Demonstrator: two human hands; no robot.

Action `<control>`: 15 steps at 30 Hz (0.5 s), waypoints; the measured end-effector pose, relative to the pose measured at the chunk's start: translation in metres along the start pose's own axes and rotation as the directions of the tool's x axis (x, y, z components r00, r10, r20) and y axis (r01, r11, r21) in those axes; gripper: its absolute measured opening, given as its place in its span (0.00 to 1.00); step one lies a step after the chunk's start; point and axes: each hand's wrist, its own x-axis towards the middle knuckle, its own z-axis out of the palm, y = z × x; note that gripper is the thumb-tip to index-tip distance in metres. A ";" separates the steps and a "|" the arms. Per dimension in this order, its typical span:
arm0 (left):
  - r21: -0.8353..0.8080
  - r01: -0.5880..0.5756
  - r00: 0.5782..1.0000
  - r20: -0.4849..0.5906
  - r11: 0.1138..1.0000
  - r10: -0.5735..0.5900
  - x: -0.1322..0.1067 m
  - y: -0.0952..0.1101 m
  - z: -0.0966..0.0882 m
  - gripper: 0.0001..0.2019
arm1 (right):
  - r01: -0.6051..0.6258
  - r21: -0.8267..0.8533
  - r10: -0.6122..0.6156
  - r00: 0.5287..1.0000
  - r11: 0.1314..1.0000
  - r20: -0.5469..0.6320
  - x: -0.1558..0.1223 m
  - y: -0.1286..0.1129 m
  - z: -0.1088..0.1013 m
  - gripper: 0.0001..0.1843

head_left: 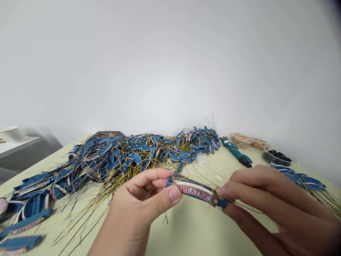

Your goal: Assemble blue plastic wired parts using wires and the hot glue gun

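My left hand [144,199] pinches the left end of a small curved blue sign [197,192] with a white band that reads THEATRE in red letters. My right hand [266,199] pinches its right end between thumb and fingertips. Thin wires come off the sign's top edge and trail to the right. The sign is held just above the pale yellow-green table [186,227], near its front.
A large heap of the same blue signs with yellow and grey wires [128,156] spreads across the back and left. A teal power screwdriver [236,152], two bowls of small parts [242,140], a tray of black pieces [278,157] and more blue signs [303,177] lie at right.
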 end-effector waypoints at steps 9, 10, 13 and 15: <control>-0.015 0.028 1.000 -0.006 0.999 -0.028 -0.002 0.001 0.002 0.16 | -0.017 0.017 0.017 1.000 1.000 0.005 0.003 0.002 0.002 0.13; -0.017 0.029 1.000 -0.009 0.999 -0.029 -0.002 0.001 0.002 0.16 | -0.008 0.021 0.008 1.000 1.000 0.013 0.003 0.002 0.002 0.13; -0.021 0.025 1.000 -0.017 0.999 -0.025 -0.003 0.001 0.002 0.16 | 0.008 0.012 -0.008 1.000 1.000 0.025 0.003 0.002 0.000 0.13; -0.016 0.011 1.000 -0.018 1.000 -0.012 -0.003 0.002 0.002 0.15 | 0.008 0.003 -0.008 1.000 1.000 0.014 0.002 0.002 0.000 0.13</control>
